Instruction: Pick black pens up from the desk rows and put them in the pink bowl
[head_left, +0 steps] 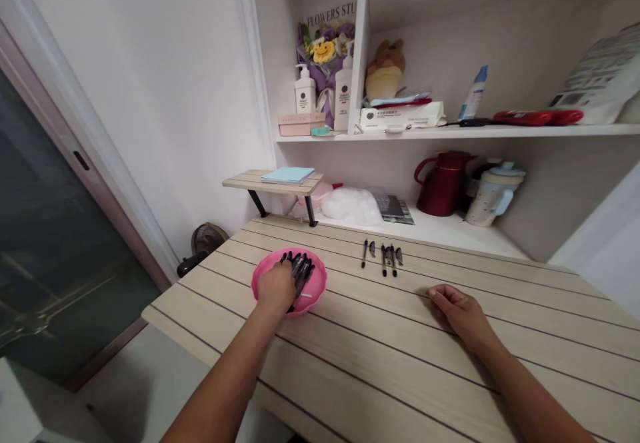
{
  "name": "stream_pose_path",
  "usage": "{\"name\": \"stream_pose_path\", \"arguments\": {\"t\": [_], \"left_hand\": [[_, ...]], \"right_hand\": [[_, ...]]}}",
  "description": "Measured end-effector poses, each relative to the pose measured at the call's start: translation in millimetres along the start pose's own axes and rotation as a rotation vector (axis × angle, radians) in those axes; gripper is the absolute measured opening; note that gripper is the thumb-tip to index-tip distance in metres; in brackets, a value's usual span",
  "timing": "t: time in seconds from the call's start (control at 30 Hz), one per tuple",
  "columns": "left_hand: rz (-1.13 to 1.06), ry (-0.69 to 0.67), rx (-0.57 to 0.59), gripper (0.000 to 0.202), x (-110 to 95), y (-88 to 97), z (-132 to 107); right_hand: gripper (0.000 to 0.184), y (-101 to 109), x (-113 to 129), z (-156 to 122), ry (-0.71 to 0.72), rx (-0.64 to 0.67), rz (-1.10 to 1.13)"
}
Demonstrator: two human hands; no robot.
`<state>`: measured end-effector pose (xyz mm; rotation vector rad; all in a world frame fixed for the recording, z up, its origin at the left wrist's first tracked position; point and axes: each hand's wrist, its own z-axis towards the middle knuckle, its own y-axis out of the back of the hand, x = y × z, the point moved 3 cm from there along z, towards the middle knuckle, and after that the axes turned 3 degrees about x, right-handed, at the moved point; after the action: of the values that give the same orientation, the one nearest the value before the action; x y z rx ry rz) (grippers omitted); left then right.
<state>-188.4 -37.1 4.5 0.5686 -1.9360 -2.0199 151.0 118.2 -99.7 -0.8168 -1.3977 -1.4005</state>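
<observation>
A pink scalloped bowl on the slatted wooden table holds several black pens and a small white stick. My left hand reaches into it from the left, its fingers closed at the pens; the fingertips are partly hidden. To the right of the bowl, three black pens lie on the wood with several separate dark caps or clips beside them. My right hand rests on the table to the right of these, thumb and fingers drawn together, with nothing visible in them.
A small raised stand bears blue paper at the table's back left. Behind the table, a white shelf holds a red jug, a cream tumbler and a white fluffy bundle. Bottles stand on the upper shelf.
</observation>
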Motion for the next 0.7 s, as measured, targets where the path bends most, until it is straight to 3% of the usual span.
{"name": "stream_pose_path", "arguments": {"t": [0.3, 0.37, 0.47, 0.57, 0.6, 0.7], "left_hand": [[-0.045, 0.01, -0.002, 0.025, -7, 9.3, -7], [-0.104, -0.075, -0.046, 0.023, -22, 9.9, -8], [-0.335, -0.359, -0.061, 0.018, -60, 0.1, -12], [-0.69, -0.608, 0.15, 0.015, -108, -25.1, -18], [-0.81, -0.611, 0.277, 0.015, -123, -36.3, -19], [-1.109, -0.436, 0.634, 0.016, -160, -69.2, -19]], "right_hand": [[0.036, -1, 1, 1, -0.03, 0.061, 0.033], [0.035, -2, 2, 1, -0.024, 0.058, 0.03], [0.033, -5, 3, 1, -0.008, 0.047, -0.035], [0.03, -8, 7, 3, 0.035, -0.003, -0.196], [0.03, -9, 9, 5, 0.053, -0.018, -0.265], [0.029, -14, 14, 14, 0.067, -0.026, -0.494]]}}
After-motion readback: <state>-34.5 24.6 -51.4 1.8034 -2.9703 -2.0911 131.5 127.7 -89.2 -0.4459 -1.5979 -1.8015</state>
